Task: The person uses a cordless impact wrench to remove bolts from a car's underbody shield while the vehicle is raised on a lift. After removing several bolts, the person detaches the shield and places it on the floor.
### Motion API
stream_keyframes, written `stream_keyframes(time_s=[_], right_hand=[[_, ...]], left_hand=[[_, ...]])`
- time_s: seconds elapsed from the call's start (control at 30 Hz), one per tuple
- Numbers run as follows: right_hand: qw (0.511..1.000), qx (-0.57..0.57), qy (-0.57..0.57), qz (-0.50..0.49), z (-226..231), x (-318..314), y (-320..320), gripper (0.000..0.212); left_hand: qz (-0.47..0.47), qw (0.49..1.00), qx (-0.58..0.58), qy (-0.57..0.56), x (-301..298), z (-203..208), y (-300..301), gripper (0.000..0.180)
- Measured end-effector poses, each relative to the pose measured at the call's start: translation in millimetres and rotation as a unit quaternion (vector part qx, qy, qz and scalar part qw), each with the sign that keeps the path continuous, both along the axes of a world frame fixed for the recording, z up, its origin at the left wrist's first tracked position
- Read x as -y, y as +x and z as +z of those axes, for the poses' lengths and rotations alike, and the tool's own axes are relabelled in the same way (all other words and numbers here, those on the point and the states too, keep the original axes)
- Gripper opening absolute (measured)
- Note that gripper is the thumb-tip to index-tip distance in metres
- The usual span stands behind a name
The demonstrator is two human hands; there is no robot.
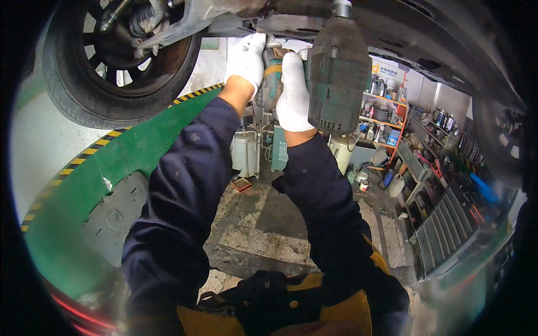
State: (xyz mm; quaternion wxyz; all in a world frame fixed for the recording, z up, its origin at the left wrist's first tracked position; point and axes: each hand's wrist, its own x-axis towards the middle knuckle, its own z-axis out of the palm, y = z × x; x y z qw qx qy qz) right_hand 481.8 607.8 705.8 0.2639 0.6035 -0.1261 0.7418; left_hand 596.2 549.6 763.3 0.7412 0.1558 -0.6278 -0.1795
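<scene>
Two hands: gloved, raised under car underside.
Left hand: curled around impact wrench handle.
Right hand: wrapped tightly on the same handle.

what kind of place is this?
Most likely a car repair garage. A car's underside and wheel hang overhead, as on a lift. The gloved left hand and right hand hold a power impact wrench up to it. Shelves of bottles and cans stand behind.
</scene>
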Motion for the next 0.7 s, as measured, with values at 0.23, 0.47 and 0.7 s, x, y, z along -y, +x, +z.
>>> stream_keyframes(time_s=[0.23, 0.47, 0.7], right_hand=[[1.0, 0.003, 0.001, 0.021, 3.4, -15.8, -5.5, 0.04], [0.985, 0.013, 0.045, 0.168, 12.5, -4.9, 5.8, 0.034], [0.993, -0.011, -0.084, -0.078, 5.6, -3.5, -9.1, 0.03]], left_hand=[[-0.026, 0.999, 0.012, -0.025, -5.8, 15.2, 13.7, 0.035], [0.083, 0.995, 0.052, -0.016, -9.5, -7.1, -1.7, 0.038], [0.148, 0.975, 0.061, -0.156, 9.6, -0.2, -14.8, 0.035]])
